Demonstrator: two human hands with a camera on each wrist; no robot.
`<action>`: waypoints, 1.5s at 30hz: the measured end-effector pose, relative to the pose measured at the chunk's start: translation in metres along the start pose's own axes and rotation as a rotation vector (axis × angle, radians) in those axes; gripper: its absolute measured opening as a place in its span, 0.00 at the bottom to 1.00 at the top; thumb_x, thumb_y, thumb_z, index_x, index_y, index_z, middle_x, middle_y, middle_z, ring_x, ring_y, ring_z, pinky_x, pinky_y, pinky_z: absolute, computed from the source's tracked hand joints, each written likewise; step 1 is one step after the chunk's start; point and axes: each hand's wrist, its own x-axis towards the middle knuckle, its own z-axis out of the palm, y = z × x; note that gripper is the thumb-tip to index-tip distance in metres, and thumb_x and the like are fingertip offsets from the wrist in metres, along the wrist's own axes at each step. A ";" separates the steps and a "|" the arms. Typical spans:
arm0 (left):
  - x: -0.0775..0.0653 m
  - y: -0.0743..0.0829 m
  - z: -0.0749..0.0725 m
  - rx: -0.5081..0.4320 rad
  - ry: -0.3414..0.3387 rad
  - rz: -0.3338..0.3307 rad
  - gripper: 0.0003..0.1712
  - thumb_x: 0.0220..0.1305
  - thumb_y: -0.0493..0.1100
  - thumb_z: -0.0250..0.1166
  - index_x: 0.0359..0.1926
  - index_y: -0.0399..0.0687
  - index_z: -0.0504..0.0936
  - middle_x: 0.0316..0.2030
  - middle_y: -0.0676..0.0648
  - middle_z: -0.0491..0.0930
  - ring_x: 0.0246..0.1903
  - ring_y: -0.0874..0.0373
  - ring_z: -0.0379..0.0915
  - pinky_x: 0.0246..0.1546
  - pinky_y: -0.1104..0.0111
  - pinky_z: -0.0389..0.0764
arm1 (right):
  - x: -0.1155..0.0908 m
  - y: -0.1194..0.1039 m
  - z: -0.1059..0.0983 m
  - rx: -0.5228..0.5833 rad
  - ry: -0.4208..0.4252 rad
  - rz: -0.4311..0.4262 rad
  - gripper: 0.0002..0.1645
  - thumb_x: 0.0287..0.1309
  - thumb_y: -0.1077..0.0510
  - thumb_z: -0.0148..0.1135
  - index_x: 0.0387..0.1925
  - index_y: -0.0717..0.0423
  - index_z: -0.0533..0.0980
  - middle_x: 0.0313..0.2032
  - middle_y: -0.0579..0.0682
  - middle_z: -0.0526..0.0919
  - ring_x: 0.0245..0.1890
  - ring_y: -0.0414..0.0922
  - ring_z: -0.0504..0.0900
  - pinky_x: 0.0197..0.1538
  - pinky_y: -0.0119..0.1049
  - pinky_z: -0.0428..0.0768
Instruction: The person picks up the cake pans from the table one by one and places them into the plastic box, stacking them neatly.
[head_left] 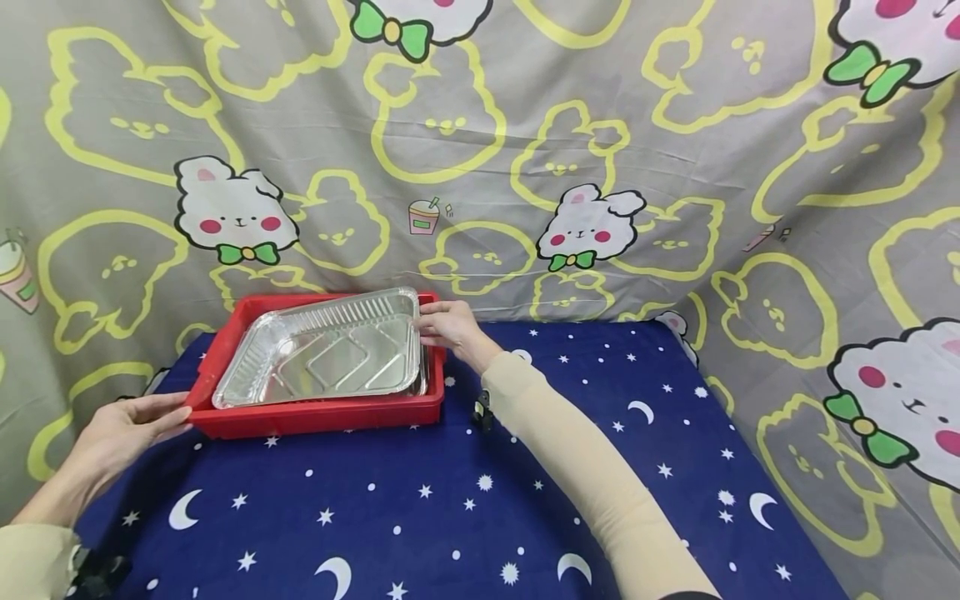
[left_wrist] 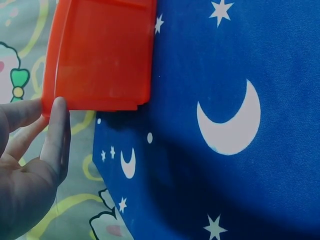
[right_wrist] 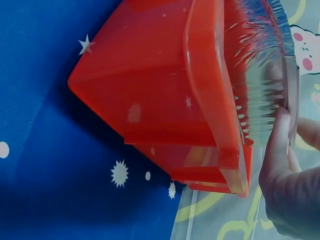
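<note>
A shiny aluminium foil pan (head_left: 330, 354) sits tilted inside a red plastic bin (head_left: 315, 416), its right side raised above the bin's rim. At that raised side my right hand (head_left: 452, 327) pinches the pan's edge between thumb and fingers, also seen in the right wrist view with the foil pan (right_wrist: 262, 95) standing over the bin wall. Another shiny edge shows just under the pan's right side; what it belongs to is mostly hidden. My left hand (head_left: 123, 429) pinches the bin's near left corner, and the left wrist view shows its fingertips at the rim of the red bin (left_wrist: 102, 55).
A dark blue cloth (head_left: 420, 517) with white moons and stars covers the table. Behind and to the right hangs a grey curtain (head_left: 480, 200) with cartoon animals, close to the bin's back side. The bin stands near the table's left edge.
</note>
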 end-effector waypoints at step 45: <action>0.001 0.002 -0.001 0.090 0.016 -0.035 0.38 0.75 0.46 0.67 0.67 0.15 0.68 0.38 0.70 0.84 0.35 0.74 0.87 0.38 0.78 0.88 | 0.007 0.008 0.011 -0.394 0.207 -0.107 0.19 0.55 0.73 0.73 0.50 0.68 0.85 0.39 0.63 0.90 0.16 0.37 0.80 0.21 0.28 0.85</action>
